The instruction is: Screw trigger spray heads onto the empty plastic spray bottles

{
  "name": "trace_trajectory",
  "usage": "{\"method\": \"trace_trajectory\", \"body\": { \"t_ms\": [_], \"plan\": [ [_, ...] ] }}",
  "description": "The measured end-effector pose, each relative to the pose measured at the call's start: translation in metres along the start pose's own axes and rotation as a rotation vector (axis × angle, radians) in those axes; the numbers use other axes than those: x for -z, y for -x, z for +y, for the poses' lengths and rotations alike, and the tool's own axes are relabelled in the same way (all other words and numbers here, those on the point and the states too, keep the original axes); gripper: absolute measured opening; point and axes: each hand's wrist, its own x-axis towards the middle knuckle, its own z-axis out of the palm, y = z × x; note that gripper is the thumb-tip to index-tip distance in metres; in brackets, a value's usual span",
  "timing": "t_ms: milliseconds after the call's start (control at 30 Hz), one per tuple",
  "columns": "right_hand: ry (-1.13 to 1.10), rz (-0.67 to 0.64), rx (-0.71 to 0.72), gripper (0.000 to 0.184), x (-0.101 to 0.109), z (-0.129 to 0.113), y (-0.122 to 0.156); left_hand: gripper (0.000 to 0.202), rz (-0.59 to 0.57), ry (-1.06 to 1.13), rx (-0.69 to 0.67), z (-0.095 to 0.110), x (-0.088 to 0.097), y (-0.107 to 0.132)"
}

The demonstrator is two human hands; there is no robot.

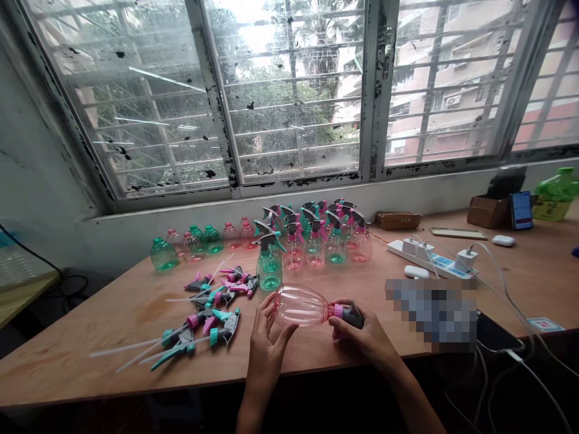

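Note:
A clear pink spray bottle (301, 306) lies sideways in the air above the table's front part, its base to the left. My left hand (268, 331) is closed round the base end. At the neck, my right hand (362, 328) grips a grey spray head (353, 314) with a pink collar, which sits against the bottle's mouth. Whether it is fully screwed down I cannot tell. Left of my hands lies a pile of loose spray heads (219, 295) in pink, teal and grey, with thin white tubes. Just behind stands a green spray bottle (270, 271) with its head on.
Several bottles with heads (337, 244) stand by the window wall; several headless bottles (165, 256) stand to their left. On the right are a white power strip (429, 260) with cables, a phone (497, 331), a cardboard box (486, 209) and a green jug (554, 196).

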Motion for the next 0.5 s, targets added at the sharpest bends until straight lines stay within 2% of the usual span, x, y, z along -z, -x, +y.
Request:
{"method": "trace_trajectory", "body": {
  "t_ms": [300, 433, 500],
  "plan": [
    [-0.024, 0.032, -0.007, 0.044, -0.0004, -0.004, 0.0016, 0.053, 0.007, -0.128, 0.012, -0.0008, 0.0001, 0.0006],
    [-0.006, 0.031, -0.008, 0.045, -0.001, -0.0057, 0.0023, 0.06, -0.005, -0.125, 0.049, 0.0013, -0.0006, 0.0008],
    [-0.006, 0.023, -0.008, 0.046, -0.0017, -0.0062, 0.0024, 0.058, 0.001, -0.108, 0.07, 0.0032, -0.0006, 0.0012]
  ]
}}
